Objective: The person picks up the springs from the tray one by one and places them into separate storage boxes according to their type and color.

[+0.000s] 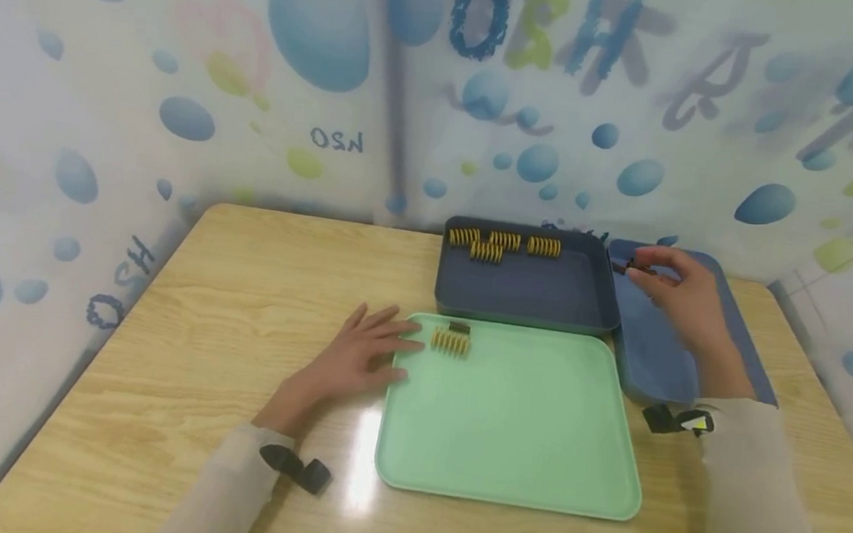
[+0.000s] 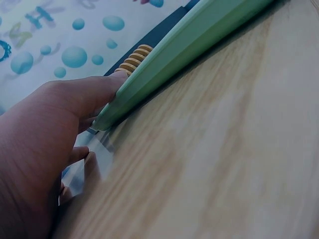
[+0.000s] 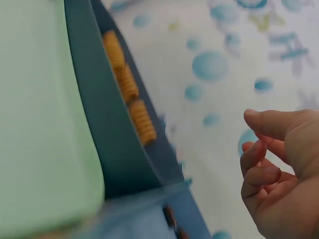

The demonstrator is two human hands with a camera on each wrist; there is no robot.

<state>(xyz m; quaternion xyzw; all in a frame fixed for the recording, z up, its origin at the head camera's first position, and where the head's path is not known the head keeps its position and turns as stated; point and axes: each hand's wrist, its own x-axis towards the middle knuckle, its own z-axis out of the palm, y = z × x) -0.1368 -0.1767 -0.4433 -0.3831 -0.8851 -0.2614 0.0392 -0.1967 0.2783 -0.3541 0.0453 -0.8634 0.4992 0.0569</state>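
Observation:
My left hand (image 1: pixel 357 357) lies at the left rim of the light green tray (image 1: pixel 512 429), fingers spread and fairly straight. In the left wrist view its thumb (image 2: pixel 94 94) touches the tray's edge. My right hand (image 1: pixel 680 297) hovers over the far end of the blue tray (image 1: pixel 658 349), fingers bent, near small dark brown pieces (image 1: pixel 619 268). In the right wrist view those pieces (image 3: pixel 170 216) lie apart from the hand (image 3: pixel 284 174), and nothing shows between its thumb and fingers. A yellow coil spring (image 1: pixel 450 342) and a smaller black spring (image 1: pixel 459 327) lie in the green tray's far left corner.
Behind the green tray stands a dark grey tray (image 1: pixel 528 294) with several yellow springs (image 1: pixel 543 247) along its far side. The blue tray adjoins it on the right. A patterned curtain (image 1: pixel 436 135) rises behind the wooden table (image 1: pixel 247 287).

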